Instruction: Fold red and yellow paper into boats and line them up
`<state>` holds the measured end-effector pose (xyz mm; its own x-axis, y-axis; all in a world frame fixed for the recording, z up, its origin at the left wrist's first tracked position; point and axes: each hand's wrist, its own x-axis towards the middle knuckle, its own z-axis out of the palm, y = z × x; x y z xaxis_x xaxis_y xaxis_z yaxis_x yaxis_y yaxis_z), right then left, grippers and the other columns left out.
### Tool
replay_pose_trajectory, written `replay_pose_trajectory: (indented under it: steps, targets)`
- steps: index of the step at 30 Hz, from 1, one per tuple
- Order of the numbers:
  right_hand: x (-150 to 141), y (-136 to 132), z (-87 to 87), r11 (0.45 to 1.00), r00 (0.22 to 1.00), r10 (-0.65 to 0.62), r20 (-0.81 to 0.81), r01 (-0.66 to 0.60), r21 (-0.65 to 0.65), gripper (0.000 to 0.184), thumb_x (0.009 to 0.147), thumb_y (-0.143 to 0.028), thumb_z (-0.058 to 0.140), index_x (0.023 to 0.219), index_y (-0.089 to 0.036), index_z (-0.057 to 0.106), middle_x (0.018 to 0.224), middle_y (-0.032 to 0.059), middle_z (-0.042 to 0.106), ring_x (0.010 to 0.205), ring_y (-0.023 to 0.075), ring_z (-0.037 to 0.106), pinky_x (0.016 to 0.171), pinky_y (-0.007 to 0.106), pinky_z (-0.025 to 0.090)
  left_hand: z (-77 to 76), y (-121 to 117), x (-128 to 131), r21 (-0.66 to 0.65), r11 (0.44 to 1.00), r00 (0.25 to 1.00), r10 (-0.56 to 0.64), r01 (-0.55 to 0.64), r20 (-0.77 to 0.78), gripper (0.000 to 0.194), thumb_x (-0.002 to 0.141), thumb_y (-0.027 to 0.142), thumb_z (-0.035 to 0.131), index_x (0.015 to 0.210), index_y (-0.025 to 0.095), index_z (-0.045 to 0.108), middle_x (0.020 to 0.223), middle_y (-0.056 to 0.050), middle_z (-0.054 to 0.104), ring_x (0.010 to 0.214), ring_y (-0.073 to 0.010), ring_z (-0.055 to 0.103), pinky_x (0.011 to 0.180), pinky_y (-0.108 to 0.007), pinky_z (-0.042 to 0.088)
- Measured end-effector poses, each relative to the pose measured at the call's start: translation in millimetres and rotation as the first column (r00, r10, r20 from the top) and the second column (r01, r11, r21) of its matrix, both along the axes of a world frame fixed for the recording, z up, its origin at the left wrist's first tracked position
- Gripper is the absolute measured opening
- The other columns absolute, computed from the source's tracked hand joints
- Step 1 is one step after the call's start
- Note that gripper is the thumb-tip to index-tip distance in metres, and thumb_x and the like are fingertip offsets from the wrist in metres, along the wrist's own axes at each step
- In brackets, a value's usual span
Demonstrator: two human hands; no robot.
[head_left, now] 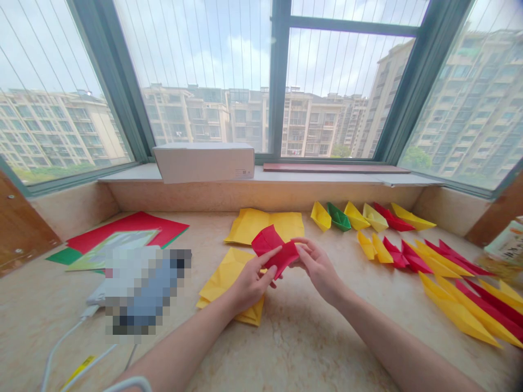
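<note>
A folded piece of red paper point(273, 245) is held up between both hands over the counter. My left hand point(255, 280) grips its lower left part, with the thumb and fingers on either side. At the right edge, my right hand point(312, 261) pinches the paper between thumb and fingertips. Beneath and beside my left hand lie folded yellow papers point(224, 272), partly covered by the hand and forearm. Just behind the red paper rests a creased yellow sheet point(245, 226).
Folded paper boats point(339, 216) in yellow, green and red stand in rows on the right. Red sheets point(134, 226) and a green sheet point(63, 256) lie at left beside a blurred-out object point(151, 294) and white cables point(61, 343). A white box point(204, 163) sits on the windowsill.
</note>
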<state>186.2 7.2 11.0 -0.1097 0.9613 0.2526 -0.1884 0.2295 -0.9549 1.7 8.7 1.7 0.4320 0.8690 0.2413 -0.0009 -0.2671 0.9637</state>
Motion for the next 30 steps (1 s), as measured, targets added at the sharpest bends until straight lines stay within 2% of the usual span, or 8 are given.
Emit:
replay_pose_trajectory:
  steps: [8, 11, 14, 17, 21, 23, 27, 30]
  targets:
    - [0, -3, 0.8, 0.999, 0.999, 0.051, 0.007, -0.051, -0.001, 0.038, 0.087, -0.049, 0.056, 0.113, -0.022, 0.057, 0.086, 0.0029, 0.068, 0.075, 0.0168, 0.065, 0.074, 0.034, 0.054, 1.0, 4, -2, -0.021, 0.996, 0.996, 0.084, -0.084, -0.002, 0.048, 0.087, 0.04, 0.058, 0.128, 0.015, 0.059, 0.089, -0.009, 0.07, 0.066, -0.0147, 0.063, 0.061, -0.028, 0.054]
    - [0, -3, -1.2, 0.995, 0.993, 0.101, 0.067, -0.102, 0.018, 0.037, 0.085, -0.046, 0.061, 0.114, -0.023, 0.06, 0.084, 0.0018, 0.067, 0.074, 0.0158, 0.063, 0.071, 0.032, 0.052, 2.7, 7, -5, 0.062, 0.983, 0.984, 0.177, -0.175, -0.018, 0.033, 0.085, 0.038, 0.062, 0.108, 0.015, 0.069, 0.097, -0.009, 0.072, 0.081, -0.019, 0.066, 0.075, -0.03, 0.053]
    - [0, -3, -3.4, 0.991, 0.984, 0.131, 0.12, -0.135, 0.025, 0.033, 0.089, -0.047, 0.055, 0.108, -0.02, 0.064, 0.082, 0.0026, 0.067, 0.069, 0.0144, 0.062, 0.065, 0.029, 0.051, 2.4, 10, -6, 0.081, 0.972, 0.975, 0.221, -0.219, -0.02, 0.025, 0.083, 0.036, 0.064, 0.094, 0.015, 0.071, 0.095, -0.008, 0.073, 0.089, -0.021, 0.066, 0.081, -0.031, 0.052]
    - [0, -4, -3.9, 0.992, 0.977, 0.121, 0.173, -0.126, 0.016, 0.036, 0.093, -0.048, 0.048, 0.106, -0.018, 0.064, 0.087, 0.005, 0.068, 0.072, 0.0149, 0.063, 0.066, 0.03, 0.051, 0.4, 11, -6, 0.087, 0.969, 0.972, 0.235, -0.232, -0.031, 0.023, 0.083, 0.034, 0.063, 0.098, 0.016, 0.067, 0.096, -0.007, 0.072, 0.09, -0.0207, 0.066, 0.082, -0.032, 0.052]
    - [0, -6, -4.9, 0.994, 0.956, 0.111, 0.271, -0.112, -0.011, 0.037, 0.085, -0.037, 0.063, 0.118, -0.021, 0.057, 0.098, 0.006, 0.068, 0.081, 0.0176, 0.066, 0.072, 0.032, 0.054, -1.5, 11, -6, 0.124, 0.956, 0.962, 0.271, -0.264, -0.043, 0.036, 0.082, 0.029, 0.064, 0.116, 0.02, 0.058, 0.108, -0.006, 0.069, 0.095, -0.0202, 0.067, 0.085, -0.032, 0.052]
    - [-1, -7, -7.0, 0.995, 0.949, 0.095, 0.301, -0.094, -0.018, 0.042, 0.083, -0.028, 0.064, 0.122, -0.022, 0.052, 0.099, 0.0057, 0.068, 0.081, 0.0176, 0.067, 0.072, 0.033, 0.055, -1.7, 11, -6, 0.142, 0.955, 0.962, 0.269, -0.26, -0.05, 0.042, 0.082, 0.026, 0.063, 0.122, 0.021, 0.054, 0.113, -0.006, 0.068, 0.096, -0.02, 0.067, 0.087, -0.033, 0.052]
    - [-4, -8, -12.4, 0.998, 0.939, 0.064, 0.338, -0.07, 0.007, 0.052, 0.077, -0.01, 0.054, 0.128, -0.023, 0.047, 0.101, 0.0051, 0.069, 0.084, 0.0173, 0.068, 0.074, 0.032, 0.055, -1.4, 10, -7, 0.2, 0.948, 0.953, 0.276, -0.249, -0.123, 0.03, 0.085, 0.028, 0.06, 0.114, 0.021, 0.061, 0.11, -0.006, 0.069, 0.098, -0.0207, 0.066, 0.091, -0.033, 0.05]
    - [-4, -8, -15.4, 0.998, 0.934, 0.048, 0.353, -0.057, 0.013, 0.056, 0.077, -0.008, 0.051, 0.131, -0.022, 0.047, 0.101, 0.0052, 0.07, 0.086, 0.0182, 0.068, 0.077, 0.034, 0.056, -0.2, 10, -7, 0.251, 0.936, 0.94, 0.295, -0.248, -0.171, 0.024, 0.086, 0.028, 0.059, 0.108, 0.021, 0.065, 0.107, -0.005, 0.07, 0.099, -0.0204, 0.066, 0.092, -0.033, 0.05]
